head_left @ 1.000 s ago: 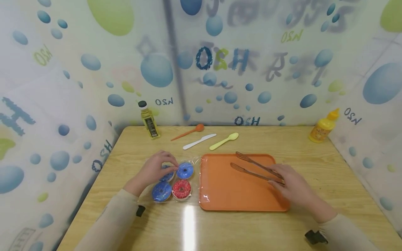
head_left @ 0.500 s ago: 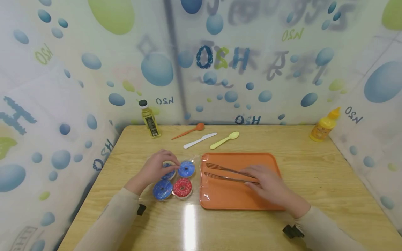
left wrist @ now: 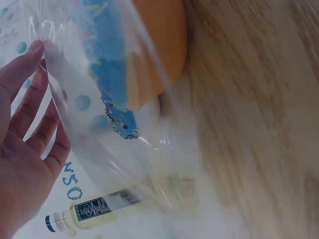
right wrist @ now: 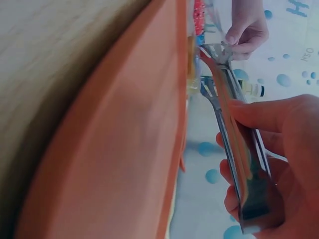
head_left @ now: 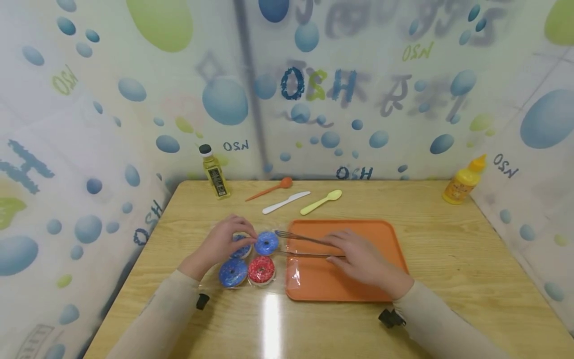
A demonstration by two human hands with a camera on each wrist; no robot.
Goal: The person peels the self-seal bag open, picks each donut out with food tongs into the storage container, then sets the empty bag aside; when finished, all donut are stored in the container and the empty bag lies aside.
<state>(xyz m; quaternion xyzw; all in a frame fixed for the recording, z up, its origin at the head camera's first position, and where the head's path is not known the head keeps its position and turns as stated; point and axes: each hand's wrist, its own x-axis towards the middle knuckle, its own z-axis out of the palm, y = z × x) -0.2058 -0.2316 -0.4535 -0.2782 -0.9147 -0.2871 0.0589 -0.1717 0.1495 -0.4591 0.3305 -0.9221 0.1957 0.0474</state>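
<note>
My left hand (head_left: pixel 224 244) pinches the edge of a clear plastic bag (left wrist: pixel 72 127) between thumb and finger, lifting it. Several toy donuts lie in or under the plastic: a light blue donut (head_left: pixel 266 243), a red sprinkled donut (head_left: pixel 261 270), a blue donut (head_left: pixel 232 272) and another blue donut (head_left: pixel 242 249) partly behind my fingers. My right hand (head_left: pixel 360 257) holds metal tongs (right wrist: pixel 244 164) over the orange tray (head_left: pixel 381 234), fingers round one side and thumb on the other. The tongs' two spread tips point left, beside the light blue donut; contact cannot be told.
Behind the tray lie a yellow spoon (head_left: pixel 320 202), a white knife (head_left: pixel 286 202) and an orange spoon (head_left: pixel 270 189). A dark-capped bottle (head_left: pixel 216 175) stands at the back left. At the back right is a yellow squeeze bottle (head_left: pixel 464 182). Patterned walls enclose the wooden table (head_left: pixel 336 329).
My right hand has moved left across the tray, bringing the tongs' tips from above the tray to the donuts. My left hand stays at the bag.
</note>
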